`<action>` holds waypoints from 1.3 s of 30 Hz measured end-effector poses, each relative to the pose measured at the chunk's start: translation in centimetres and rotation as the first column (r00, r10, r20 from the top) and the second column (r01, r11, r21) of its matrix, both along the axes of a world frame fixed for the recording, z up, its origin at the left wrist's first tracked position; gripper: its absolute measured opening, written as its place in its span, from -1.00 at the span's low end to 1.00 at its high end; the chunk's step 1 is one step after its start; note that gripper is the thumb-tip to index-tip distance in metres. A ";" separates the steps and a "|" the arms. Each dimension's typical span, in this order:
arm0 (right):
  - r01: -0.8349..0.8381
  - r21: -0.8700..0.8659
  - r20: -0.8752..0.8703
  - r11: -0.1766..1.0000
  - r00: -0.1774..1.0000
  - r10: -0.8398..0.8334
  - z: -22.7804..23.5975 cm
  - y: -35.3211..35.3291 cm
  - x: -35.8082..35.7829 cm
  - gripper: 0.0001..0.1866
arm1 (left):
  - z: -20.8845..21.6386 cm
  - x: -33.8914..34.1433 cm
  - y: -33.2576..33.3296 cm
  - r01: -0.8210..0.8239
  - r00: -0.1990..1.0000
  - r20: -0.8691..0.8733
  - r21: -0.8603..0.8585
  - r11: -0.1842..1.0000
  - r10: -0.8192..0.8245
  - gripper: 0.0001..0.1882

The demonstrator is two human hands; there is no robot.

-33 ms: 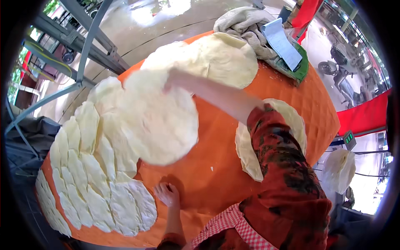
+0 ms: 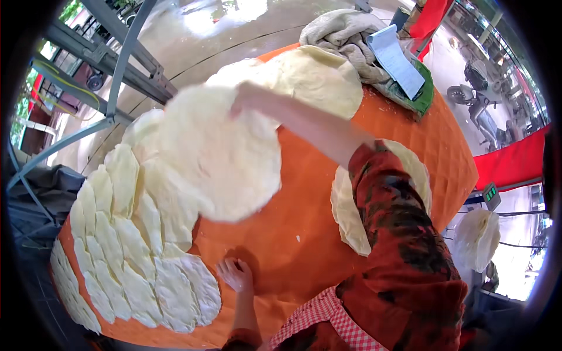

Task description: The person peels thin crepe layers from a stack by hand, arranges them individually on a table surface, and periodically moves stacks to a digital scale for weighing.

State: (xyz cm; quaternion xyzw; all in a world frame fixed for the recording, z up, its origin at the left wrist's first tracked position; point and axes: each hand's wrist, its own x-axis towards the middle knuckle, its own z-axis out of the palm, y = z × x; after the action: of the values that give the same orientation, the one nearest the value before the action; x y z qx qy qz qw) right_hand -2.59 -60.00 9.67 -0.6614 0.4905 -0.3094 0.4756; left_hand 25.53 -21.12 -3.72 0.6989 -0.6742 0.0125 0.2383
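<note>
A large, thin round flatbread [image 2: 225, 161], pale and smeared by motion, hangs from my right hand [image 2: 243, 100]. That hand is blurred but looks closed on the bread's far right edge. Below it, many overlapping flatbreads [image 2: 123, 245] cover the left side of the orange quilted cover [image 2: 293, 234]. My left hand [image 2: 235, 274] lies on the cover near the front, open, its fingers apart and nothing in them. It is beside the nearest flatbreads without visibly touching them.
More flatbreads [image 2: 319, 79] lie at the far edge. A flatbread stack [image 2: 351, 213] is partly behind my right sleeve. Far right are a crumpled grey cloth [image 2: 345, 35] and a notepad [image 2: 398, 61]. A metal frame [image 2: 120, 70] stands on the left; a digital display [image 2: 490, 198] is at the right.
The held flatbread has shifted slightly away from me, its near edge now higher over the cover. My right hand has barely moved, and my left hand stays in place.
</note>
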 end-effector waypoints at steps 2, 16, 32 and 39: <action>0.039 0.084 -0.110 0.996 0.994 -0.029 3.3 -2.0 -3.3 -0.54 | -0.6 0.4 0.6 -0.017 1.000 -0.022 0.028 0.999 0.018 -0.88; 0.578 0.287 -0.131 0.764 0.814 -0.566 -8.9 -5.1 -13.0 -0.69 | -0.5 -0.5 -0.6 -0.025 1.000 0.014 0.078 0.997 0.024 -0.85; 0.829 -0.152 -0.525 0.539 0.394 -0.754 -11.3 1.6 -34.3 -0.46 | -0.8 -0.7 -0.2 -0.037 0.997 0.074 0.053 0.998 0.033 -0.78; 0.759 0.397 -0.346 0.516 0.645 -0.681 -8.7 0.9 -33.8 -0.62 | 0.9 -0.5 0.2 -0.059 0.992 0.116 0.115 0.992 0.046 -0.85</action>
State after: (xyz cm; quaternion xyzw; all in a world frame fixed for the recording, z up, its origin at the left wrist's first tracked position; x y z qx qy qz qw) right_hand -36.35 -59.10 0.96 -0.2675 0.8166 -0.2877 0.4229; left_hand 25.05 -20.87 -2.87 0.7275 -0.6675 0.0183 0.1576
